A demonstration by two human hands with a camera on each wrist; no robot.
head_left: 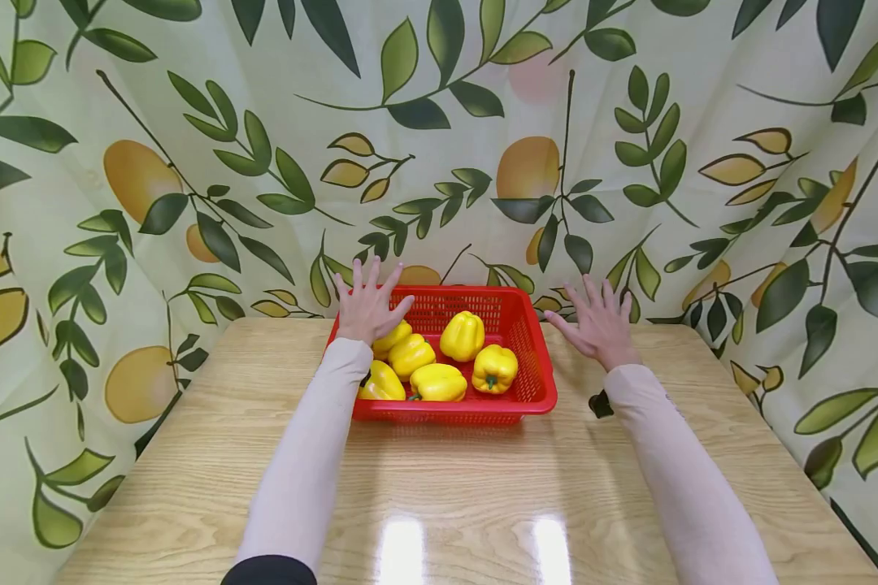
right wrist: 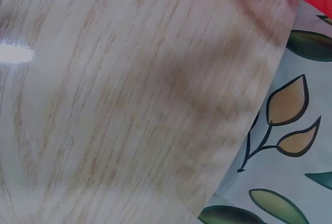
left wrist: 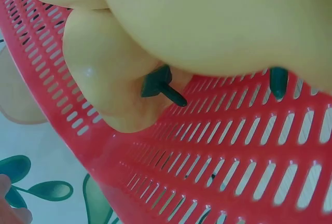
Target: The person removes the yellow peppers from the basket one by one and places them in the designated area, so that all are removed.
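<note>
A red plastic basket [head_left: 537,357] with slotted walls stands on the table and holds several yellow bell peppers [head_left: 462,336]. Over the basket's left side is my left hand [head_left: 368,309], fingers spread and straight, holding nothing. Part of one pepper is hidden behind that hand. In the left wrist view, a pepper with a dark green stem [left wrist: 104,73] lies against the slotted wall, and a few fingertips show at the lower left edge. To the right of the basket, my right hand [head_left: 601,325] is spread above the table with nothing in it; the right wrist view shows no fingers.
The light wood table [head_left: 439,487] ends at a back edge just behind the basket. A leaf-patterned cloth [head_left: 439,162] hangs behind it and along both sides. A small dark object [head_left: 600,404] shows under the right wrist.
</note>
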